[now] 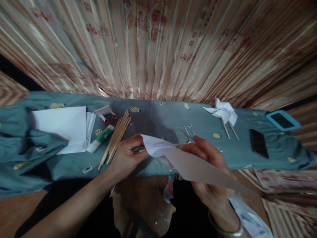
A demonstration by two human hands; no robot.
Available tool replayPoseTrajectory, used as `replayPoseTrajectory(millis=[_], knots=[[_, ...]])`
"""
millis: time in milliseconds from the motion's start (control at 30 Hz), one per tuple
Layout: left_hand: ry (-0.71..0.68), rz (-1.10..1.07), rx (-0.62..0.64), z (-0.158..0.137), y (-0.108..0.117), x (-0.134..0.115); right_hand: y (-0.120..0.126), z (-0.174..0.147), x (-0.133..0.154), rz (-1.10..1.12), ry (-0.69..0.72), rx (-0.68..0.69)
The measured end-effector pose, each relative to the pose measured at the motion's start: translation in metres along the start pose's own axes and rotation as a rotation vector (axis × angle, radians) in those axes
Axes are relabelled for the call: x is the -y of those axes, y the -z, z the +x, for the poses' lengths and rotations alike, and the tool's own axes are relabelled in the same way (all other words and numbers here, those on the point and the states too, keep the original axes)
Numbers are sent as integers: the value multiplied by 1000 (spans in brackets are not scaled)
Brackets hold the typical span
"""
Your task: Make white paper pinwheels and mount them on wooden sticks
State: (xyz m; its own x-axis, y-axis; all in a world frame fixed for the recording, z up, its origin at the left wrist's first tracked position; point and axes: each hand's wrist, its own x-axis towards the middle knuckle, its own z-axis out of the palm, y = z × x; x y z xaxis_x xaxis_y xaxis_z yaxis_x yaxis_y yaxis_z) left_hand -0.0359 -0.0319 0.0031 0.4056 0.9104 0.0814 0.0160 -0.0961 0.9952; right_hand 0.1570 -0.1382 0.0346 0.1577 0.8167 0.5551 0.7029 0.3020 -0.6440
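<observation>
My left hand (127,152) pinches one edge of a curled white sheet of paper (185,163) near the table's front edge. A thin wooden stick (180,144) runs behind the paper, its ends showing by both hands. My right hand (209,150) is closed around the stick's right end and the paper, which hides part of its palm. Just beyond my right fingertips lie scissors (186,133), partly covered by the hand. On the table to the right, finished white paper pinwheels (226,112) rest with two wooden sticks (233,130) pointing toward me.
At left are a stack of white paper (61,125), a small open box (107,115), a green-and-white box (101,138) and several wooden sticks (116,137). A phone (259,143) and a blue-framed tablet (283,120) lie right. A curtain (148,49) hangs behind the cloth-covered table (158,115).
</observation>
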Motion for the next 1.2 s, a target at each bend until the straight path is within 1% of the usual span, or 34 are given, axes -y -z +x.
replayPoseTrajectory(millis=[167,333,467,567,667,733,867,1000,1100,1200], knots=[[-14,-11,9,0,0,-1,-2,1,2,14,-8,-29],[-13,26,-3,0,-1,-3,-4,-1,1,-8,-4,-71],[-15,27,-2,0,-1,-2,-4,-1,-3,7,7,-54],[-30,49,-4,-1,0,1,-2,3,0,-63,-14,-65],[-34,71,10,-1,0,2,-2,9,5,-142,-106,-106],[-45,85,23,0,0,1,-3,12,5,-116,-200,-130],[-64,110,39,1,-5,4,-9,22,-3,75,-412,-115],[16,119,36,1,-12,13,-15,30,-21,252,-572,-53],[83,99,32,1,-18,23,-20,31,-37,318,-635,0],[140,74,27,1,-21,33,-24,30,-51,300,-656,59]])
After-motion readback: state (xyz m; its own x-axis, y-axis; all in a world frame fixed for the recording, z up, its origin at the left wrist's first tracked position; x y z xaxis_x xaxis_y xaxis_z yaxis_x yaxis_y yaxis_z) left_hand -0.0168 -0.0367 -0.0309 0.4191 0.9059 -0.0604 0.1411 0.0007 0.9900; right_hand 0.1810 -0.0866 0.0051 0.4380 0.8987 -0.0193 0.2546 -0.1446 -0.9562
